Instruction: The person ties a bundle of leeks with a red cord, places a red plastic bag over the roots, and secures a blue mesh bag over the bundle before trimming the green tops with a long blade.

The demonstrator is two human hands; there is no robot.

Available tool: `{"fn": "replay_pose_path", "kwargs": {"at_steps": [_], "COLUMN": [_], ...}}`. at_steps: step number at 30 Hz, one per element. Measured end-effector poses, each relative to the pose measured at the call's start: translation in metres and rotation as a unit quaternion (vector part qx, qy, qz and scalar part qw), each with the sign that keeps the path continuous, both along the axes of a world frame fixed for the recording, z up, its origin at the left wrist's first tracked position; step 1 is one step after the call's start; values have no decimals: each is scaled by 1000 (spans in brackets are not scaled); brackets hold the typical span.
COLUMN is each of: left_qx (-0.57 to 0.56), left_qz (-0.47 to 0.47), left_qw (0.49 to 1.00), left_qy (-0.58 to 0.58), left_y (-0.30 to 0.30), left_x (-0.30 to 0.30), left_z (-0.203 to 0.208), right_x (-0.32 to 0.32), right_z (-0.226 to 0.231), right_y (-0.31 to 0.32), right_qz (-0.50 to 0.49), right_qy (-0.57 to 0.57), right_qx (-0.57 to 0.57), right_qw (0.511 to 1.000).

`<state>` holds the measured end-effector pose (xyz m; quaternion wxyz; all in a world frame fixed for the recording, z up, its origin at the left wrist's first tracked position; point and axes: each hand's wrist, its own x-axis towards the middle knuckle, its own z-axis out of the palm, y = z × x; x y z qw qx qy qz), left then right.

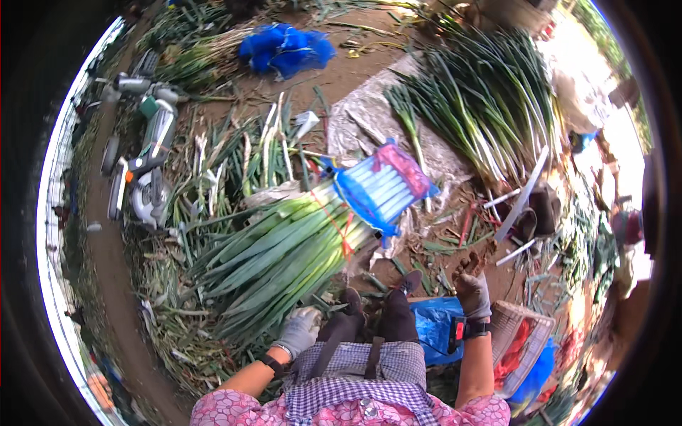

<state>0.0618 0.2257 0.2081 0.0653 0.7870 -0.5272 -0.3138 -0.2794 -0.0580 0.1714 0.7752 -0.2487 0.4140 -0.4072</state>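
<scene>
Centrally, a large bundle of green onions (277,248) lay aslant on littered earth in front of the person, its leaf tips fanned toward the lower left and its pale stalks pointing to the upper right. A translucent blue-edged wrap (383,186) encircled the stalks, with a pink-red patch at its far end, and a red tie (346,240) crossed the leaves just below it. The left hand (300,328), in a pale glove, was positioned low beside the lower edge of the leaves; its grip was loosely curled, and whether it had hold of anything could not be told. The right hand (473,290), also gloved, was raised well apart from the bundle, its brown-stained fingers bent inward; its grip appeared partly closed, but its contents, if any, could not be made out. Beneath the right hand lay a blue plastic sheet (435,328), with a pale basket (522,341) to its right. Beyond the bundle, loose green onions (483,106) were heaped at the upper right beside a whitish ground cloth (348,117). A blue mesh bag (287,50) lay at the upper left, and a grey scooter (158,135) stood farther left.
</scene>
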Motion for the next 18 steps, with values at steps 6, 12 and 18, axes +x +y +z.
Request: {"fn": "replay_pose_path", "kwargs": {"at_steps": [6,12,18], "left_qx": [96,123,96], "left_qz": [263,463,506], "left_qw": [959,865,833], "left_qy": [52,150,203], "left_y": [154,233,256], "left_x": [-4,-65,-131], "left_z": [41,61,41], "right_x": [173,273,293], "right_z": [79,82,110], "right_y": [-16,35,61], "right_qz": [226,459,618], "right_qy": [-39,-83,-31], "right_qx": [5,22,-87], "right_qw": [973,884,781]}}
